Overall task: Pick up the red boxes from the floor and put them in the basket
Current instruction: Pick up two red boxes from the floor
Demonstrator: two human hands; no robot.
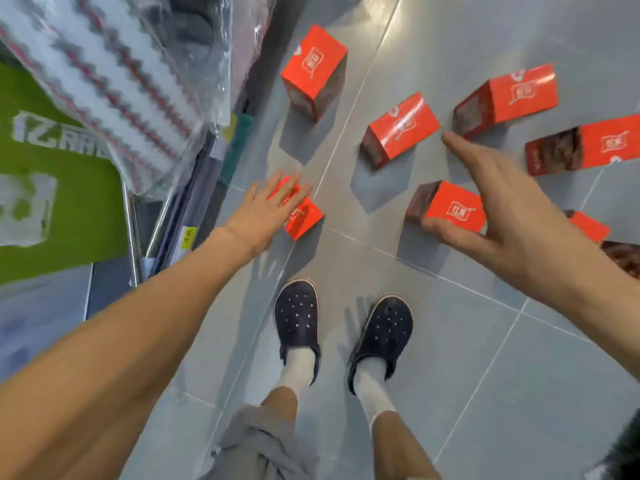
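Observation:
Several red boxes lie scattered on the grey tiled floor. My left hand (266,209) is spread open above a small red box (304,216) near the shelf, partly hiding it. My right hand (502,206) is open with the thumb under the near edge of another red box (450,206), fingers stretched toward the boxes beyond. More red boxes sit farther off: one upright (313,69), one in the middle (401,128), and two at the right (519,93) (602,143). No basket is in view.
A shelf with plastic-wrapped goods (114,74) and a green package (62,188) fills the left side. My feet in dark clogs (298,313) (388,323) stand on the tiles just below the boxes. Another red box (588,225) lies behind my right wrist.

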